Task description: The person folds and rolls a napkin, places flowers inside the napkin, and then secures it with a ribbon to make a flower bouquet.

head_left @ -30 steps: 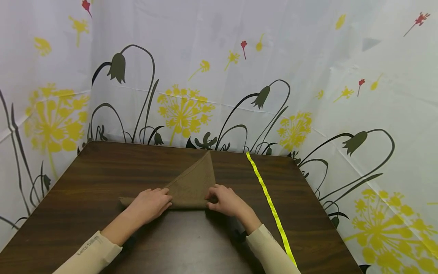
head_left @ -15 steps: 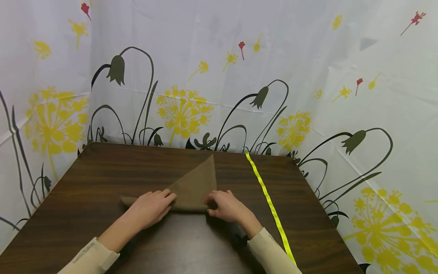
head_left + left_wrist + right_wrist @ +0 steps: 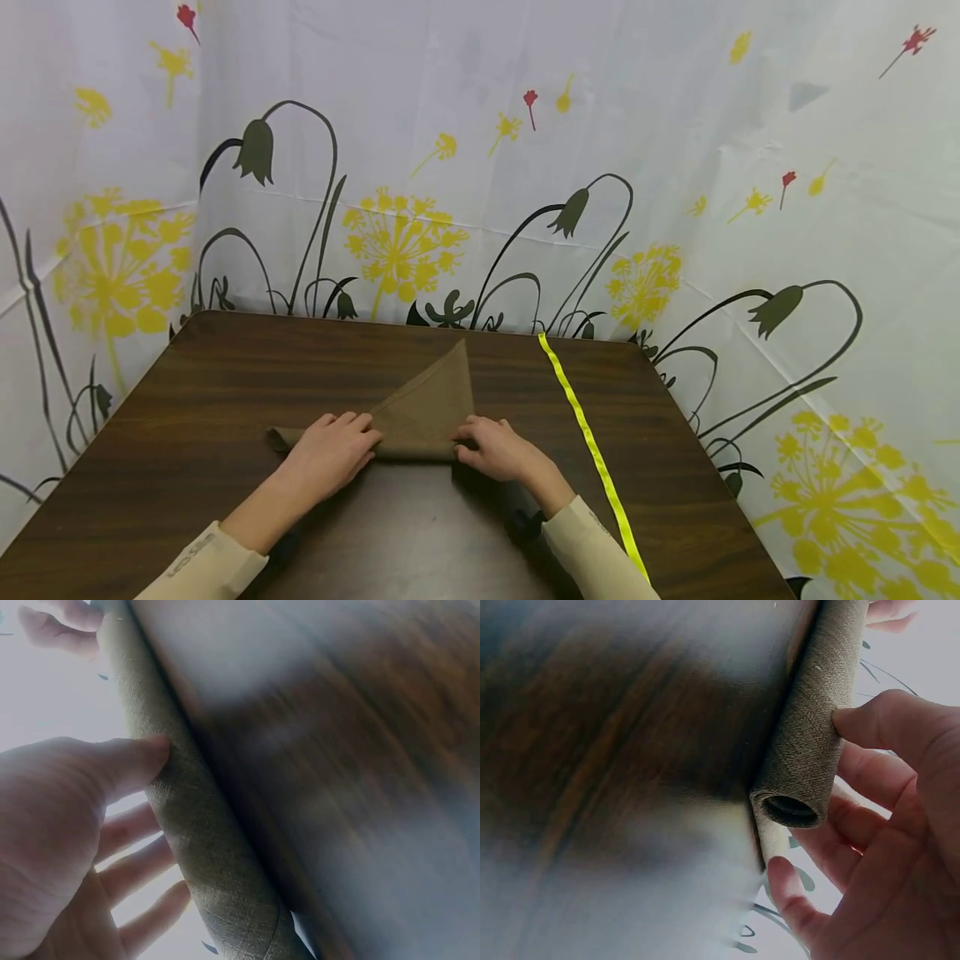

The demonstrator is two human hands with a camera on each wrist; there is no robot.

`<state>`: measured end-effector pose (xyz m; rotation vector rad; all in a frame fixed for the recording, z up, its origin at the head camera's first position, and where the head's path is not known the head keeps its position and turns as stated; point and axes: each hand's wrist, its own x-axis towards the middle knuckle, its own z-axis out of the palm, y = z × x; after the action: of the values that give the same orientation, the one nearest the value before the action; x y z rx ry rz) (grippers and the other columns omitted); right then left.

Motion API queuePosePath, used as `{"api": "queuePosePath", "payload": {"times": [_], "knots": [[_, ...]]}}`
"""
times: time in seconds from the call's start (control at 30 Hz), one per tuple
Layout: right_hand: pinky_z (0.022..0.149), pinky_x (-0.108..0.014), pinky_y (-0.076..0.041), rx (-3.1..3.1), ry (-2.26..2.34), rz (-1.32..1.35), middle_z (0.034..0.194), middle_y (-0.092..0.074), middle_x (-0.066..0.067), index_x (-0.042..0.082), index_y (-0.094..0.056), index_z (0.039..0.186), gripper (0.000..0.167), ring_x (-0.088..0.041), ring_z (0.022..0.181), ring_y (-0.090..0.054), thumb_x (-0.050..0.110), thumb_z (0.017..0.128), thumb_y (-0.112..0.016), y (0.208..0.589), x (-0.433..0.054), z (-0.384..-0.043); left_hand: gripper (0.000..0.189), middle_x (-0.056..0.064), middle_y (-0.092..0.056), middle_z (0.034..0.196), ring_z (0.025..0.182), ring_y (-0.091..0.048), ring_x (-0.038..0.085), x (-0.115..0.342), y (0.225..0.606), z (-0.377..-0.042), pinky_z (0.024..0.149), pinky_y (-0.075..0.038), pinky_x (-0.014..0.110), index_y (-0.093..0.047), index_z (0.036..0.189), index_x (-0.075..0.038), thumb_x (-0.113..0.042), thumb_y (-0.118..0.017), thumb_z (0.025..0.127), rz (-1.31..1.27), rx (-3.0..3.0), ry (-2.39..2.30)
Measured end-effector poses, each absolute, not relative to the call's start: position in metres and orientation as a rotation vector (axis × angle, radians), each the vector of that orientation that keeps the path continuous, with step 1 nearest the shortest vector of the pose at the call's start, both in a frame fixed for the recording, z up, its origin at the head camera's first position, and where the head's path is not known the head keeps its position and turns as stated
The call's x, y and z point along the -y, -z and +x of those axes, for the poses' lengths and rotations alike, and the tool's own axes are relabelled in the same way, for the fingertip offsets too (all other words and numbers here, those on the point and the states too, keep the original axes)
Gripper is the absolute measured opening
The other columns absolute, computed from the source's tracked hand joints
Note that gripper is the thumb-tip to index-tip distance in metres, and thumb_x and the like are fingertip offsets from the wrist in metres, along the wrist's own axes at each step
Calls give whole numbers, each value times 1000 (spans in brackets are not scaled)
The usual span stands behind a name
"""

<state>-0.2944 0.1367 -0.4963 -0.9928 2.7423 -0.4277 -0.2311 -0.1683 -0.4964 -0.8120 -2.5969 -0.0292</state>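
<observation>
A brown cloth [image 3: 431,404] lies on the dark table, its near edge rolled into a tube and its far part a flat triangle with the tip pointing away. My left hand [image 3: 335,450] grips the rolled edge left of the middle. In the left wrist view, that hand's thumb presses the near side of the roll [image 3: 202,832] while the fingers reach over its far side. At the right end, my right hand [image 3: 498,450] holds the tube between thumb and fingers. The right wrist view shows the hollow open end of the roll [image 3: 814,750] beside the palm.
A yellow tape strip [image 3: 588,437] runs front to back along the table [image 3: 225,375], right of the cloth. Behind the table hangs a white curtain [image 3: 480,125] printed with flowers.
Both hands shift slightly toward me with the cloth, then back a little. They keep their hold on the roll, and the cloth's left end now looks more curled.
</observation>
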Motion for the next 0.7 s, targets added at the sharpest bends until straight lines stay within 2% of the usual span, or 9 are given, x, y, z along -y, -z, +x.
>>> {"api": "queuePosePath", "payload": {"times": [0.07, 0.17, 0.27, 0.47, 0.7], "knots": [[109, -54, -49, -2728, 487, -957, 131, -71, 0, 15, -74, 133, 30, -17, 124, -67, 27, 107, -64, 497, -138, -295, 17, 1, -70, 106, 94, -67, 23, 168, 496, -231, 73, -55, 42, -77, 105, -19, -21, -87, 91, -799, 2619, 35], [112, -48, -51, -2705, 564, -896, 133, -71, 3, 18, -71, 133, 32, -15, 127, -66, 29, 103, -73, 498, -142, -296, 17, 1, -70, 107, 94, -68, 23, 167, 495, -231, 72, -54, 42, -77, 107, -18, -21, -86, 93, -796, 2643, 40], [108, -40, -55, -2712, 580, -891, 130, -72, 5, 21, -68, 130, 34, -14, 124, -67, 30, 99, -80, 497, -143, -296, 16, 1, -70, 107, 94, -68, 23, 168, 494, -230, 72, -55, 42, -77, 108, -19, -21, -85, 94, -795, 2654, 42], [96, -38, -59, -2804, 443, -954, 118, -75, 7, 26, -69, 124, 26, -12, 109, -71, 33, 100, -78, 497, -142, -295, 17, 1, -71, 107, 94, -68, 23, 168, 494, -230, 72, -55, 42, -77, 109, -18, -21, -85, 94, -779, 2661, 44], [92, -37, -59, -2801, 398, -981, 116, -75, 8, 27, -72, 125, 25, -11, 106, -71, 36, 102, -76, 494, -143, -293, 32, 3, -69, 106, 90, -70, 27, 164, 494, -229, 73, -58, 48, -70, 121, -20, -28, -85, 94, -781, 2697, 56]]}}
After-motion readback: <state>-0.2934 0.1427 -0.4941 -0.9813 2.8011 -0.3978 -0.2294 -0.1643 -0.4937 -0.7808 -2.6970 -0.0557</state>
